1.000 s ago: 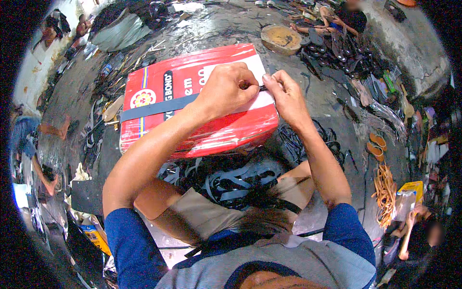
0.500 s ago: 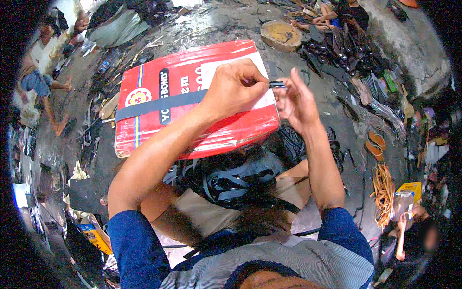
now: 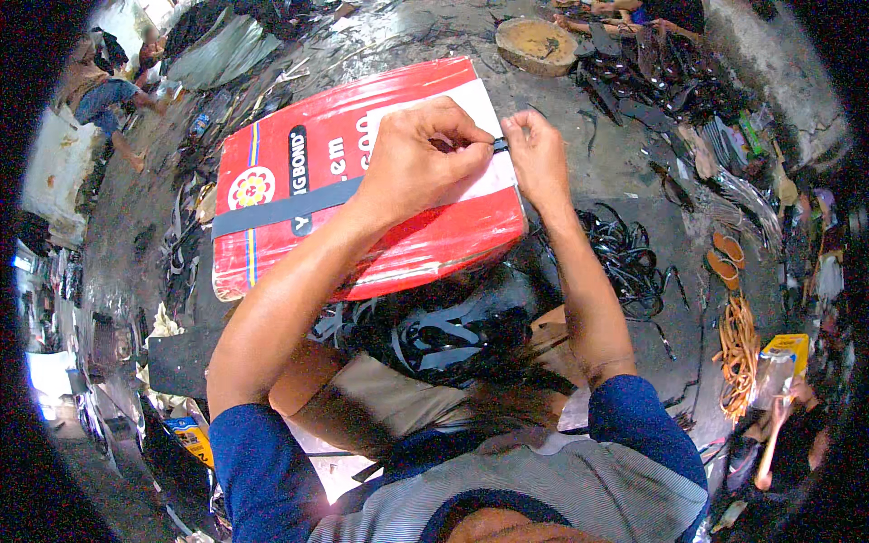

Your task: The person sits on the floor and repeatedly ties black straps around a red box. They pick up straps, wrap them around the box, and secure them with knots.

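Observation:
A dark grey strap (image 3: pixel 281 206) lies stretched across a large red tin can (image 3: pixel 308 136) that rests on its side on my lap. My left hand (image 3: pixel 421 158) is closed on the strap near its right end. My right hand (image 3: pixel 536 154) pinches the same end at the can's right edge. The two hands almost touch. A heap of black cut straps (image 3: pixel 444 339) sits on my lap below the can.
A round wooden block (image 3: pixel 536 42) stands on the ground beyond the can. Black strap scraps (image 3: pixel 634 262) and shoe parts (image 3: pixel 665 68) lie to the right, with an orange cord bundle (image 3: pixel 738 339) and a yellow box (image 3: pixel 786 348). A person (image 3: pixel 104 90) crouches at far left.
The can and strap have shifted slightly left and nearer. Both hands have stayed on the strap's right end, and the right hand's fingers have closed onto it.

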The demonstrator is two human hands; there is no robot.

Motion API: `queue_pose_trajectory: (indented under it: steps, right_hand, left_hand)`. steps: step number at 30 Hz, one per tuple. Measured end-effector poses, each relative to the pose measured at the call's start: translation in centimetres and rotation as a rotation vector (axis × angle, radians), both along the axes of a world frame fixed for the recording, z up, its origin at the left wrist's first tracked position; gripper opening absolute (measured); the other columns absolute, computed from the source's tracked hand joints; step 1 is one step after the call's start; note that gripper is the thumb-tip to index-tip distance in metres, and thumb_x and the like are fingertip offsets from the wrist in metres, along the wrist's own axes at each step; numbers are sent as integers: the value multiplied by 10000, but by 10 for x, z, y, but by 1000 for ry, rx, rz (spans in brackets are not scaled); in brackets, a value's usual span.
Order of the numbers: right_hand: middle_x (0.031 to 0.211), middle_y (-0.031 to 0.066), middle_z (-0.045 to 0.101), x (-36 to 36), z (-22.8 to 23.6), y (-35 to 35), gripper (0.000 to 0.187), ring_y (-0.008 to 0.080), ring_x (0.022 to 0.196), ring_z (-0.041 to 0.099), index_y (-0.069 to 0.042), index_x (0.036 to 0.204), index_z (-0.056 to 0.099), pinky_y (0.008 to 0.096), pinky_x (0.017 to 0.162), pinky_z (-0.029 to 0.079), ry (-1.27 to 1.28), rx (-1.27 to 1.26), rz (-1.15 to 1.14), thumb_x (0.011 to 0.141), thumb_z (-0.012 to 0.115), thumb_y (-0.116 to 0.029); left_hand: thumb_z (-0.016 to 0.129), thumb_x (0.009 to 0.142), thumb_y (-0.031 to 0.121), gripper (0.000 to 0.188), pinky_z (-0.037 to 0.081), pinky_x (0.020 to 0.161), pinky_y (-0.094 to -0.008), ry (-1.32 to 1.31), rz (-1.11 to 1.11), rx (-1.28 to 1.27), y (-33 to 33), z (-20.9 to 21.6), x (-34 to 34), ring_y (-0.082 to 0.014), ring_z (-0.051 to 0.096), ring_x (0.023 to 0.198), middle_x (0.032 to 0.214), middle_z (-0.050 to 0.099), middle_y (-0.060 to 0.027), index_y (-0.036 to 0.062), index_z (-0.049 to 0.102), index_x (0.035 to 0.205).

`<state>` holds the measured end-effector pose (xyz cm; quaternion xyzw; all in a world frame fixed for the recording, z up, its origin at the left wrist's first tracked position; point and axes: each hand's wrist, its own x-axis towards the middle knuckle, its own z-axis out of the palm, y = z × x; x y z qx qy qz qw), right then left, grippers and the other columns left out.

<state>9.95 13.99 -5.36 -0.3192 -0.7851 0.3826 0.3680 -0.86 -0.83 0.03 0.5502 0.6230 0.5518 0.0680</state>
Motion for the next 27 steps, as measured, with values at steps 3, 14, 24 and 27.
queue_pose_trajectory:
  steps: [3, 14, 24, 27]
  right_hand:
    - [928, 268, 701, 6, -79, 21, 288, 432, 887, 686, 30, 949, 670, 496, 783, 519, 6, -27, -41, 962, 640, -257]
    - [985, 259, 713, 78, -341, 24, 247, 439, 970, 678, 14, 975, 685, 530, 839, 530, -487, -128, -207, 939, 613, -220]
    - [1013, 312, 696, 103, -354, 28, 255, 495, 976, 675, 6, 1000, 644, 575, 857, 526, -697, 61, -106, 976, 585, -241]
    - [967, 310, 698, 131, -330, 57, 304, 500, 900, 687, 19, 1086, 606, 591, 790, 552, -728, -13, -292, 1006, 510, -258]
  left_hand:
    - [741, 816, 30, 17, 548, 654, -277, 32, 6, 0, 3, 2, 2, -111, 671, 751, 821, 718, -49, 29, 757, 811]
    - [756, 807, 52, 73, 540, 640, -260, 24, 5, -8, 7, 4, 0, -109, 677, 703, 805, 710, -66, 13, 782, 863]
    - [738, 835, 29, 157, 562, 660, -297, 480, -111, 121, -3, 0, -16, -194, 696, 745, 898, 700, -87, 26, 779, 986]
    - [696, 880, 42, 262, 578, 767, -358, 745, -93, 110, -11, -13, -23, -259, 695, 886, 967, 696, -111, 73, 763, 1132]
